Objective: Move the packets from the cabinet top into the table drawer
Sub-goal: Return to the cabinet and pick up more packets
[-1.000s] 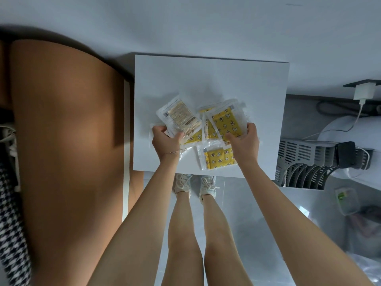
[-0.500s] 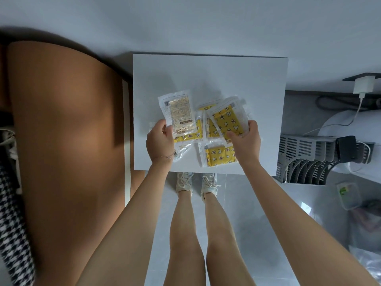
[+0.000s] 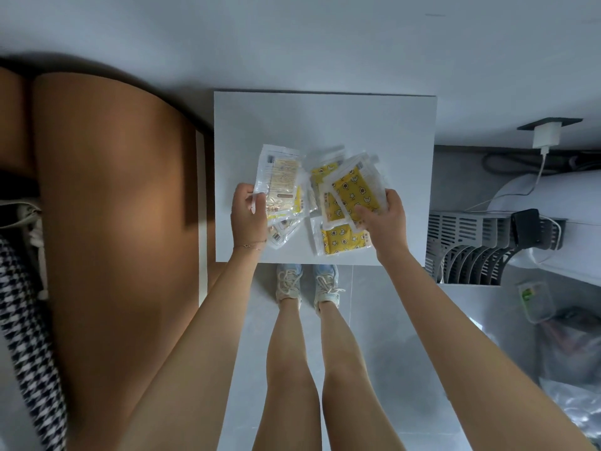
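Note:
Several clear packets with yellow patterned contents lie on the white cabinet top. My left hand grips a packet with a beige label by its lower left edge, lifted a little over others under it. My right hand holds a yellow star-print packet by its lower right corner, tilted up. Another yellow packet lies flat near the front edge, below my right hand. No drawer is in view.
A brown rounded headboard or bed side stands close on the left. A grey slatted rack and a charger with cable are on the right. My legs and shoes stand on the grey floor right before the cabinet.
My left hand has raised the beige-label packet and turned it more upright. My right hand has lifted the star-print packet slightly off the pile.

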{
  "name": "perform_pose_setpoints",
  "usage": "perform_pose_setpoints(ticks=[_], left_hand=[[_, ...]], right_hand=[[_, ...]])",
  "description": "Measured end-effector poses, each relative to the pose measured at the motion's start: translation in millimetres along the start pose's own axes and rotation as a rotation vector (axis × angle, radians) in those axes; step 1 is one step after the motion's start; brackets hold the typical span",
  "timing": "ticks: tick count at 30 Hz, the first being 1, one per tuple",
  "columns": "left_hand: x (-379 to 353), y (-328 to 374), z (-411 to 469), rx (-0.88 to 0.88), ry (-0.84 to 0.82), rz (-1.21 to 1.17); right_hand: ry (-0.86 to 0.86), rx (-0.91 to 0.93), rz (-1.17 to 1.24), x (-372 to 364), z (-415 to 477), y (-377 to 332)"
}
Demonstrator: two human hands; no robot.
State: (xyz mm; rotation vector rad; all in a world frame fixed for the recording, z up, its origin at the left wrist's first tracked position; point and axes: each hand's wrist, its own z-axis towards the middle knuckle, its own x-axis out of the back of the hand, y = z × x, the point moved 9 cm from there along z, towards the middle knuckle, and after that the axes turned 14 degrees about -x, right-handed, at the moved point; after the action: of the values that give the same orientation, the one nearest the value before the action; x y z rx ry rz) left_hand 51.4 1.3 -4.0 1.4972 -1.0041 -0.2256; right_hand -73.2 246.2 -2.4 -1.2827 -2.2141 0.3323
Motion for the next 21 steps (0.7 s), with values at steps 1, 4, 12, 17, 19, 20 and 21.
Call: perform_pose_setpoints(ticks=[1,4,12,17,19,20,21], left_hand=[[5.3,1.1,-3.8,0.034,0.016,-0.033],[24.6,11.7,-16.3,0.062,0.043,-0.113],[83.4,44.1,-89.7,0.198,0.071,-0.303],[123.5,51.8,-147.2,0.255,0.146,-0.377],[140.5,49.0,-172.2,0.291,0.201,-0.381],[149.0,47.1,-184.2,0.31,0.233,-0.391],[158.1,43.5,-196.6,0.331,0.271,-0.404]], right_hand=[[-0.003,-0.007,-0.001,1.8,-6.2,0.0],[-0.018,-0.029,-0.008,5.5,-30.3,-1.3],[-0.278,-0.07,0.119,4.6,-112.9,-11.0],[-0.277,-0.031,-0.01,1.1,-152.5,-12.2],[-0.3,0.001,-0.061,-5.2,-168.6,-13.0],[-0.322,0.015,-0.078,-8.9,-176.4,-13.2],[-0.348,0.03,-0.093,-13.2,-184.5,-13.5]])
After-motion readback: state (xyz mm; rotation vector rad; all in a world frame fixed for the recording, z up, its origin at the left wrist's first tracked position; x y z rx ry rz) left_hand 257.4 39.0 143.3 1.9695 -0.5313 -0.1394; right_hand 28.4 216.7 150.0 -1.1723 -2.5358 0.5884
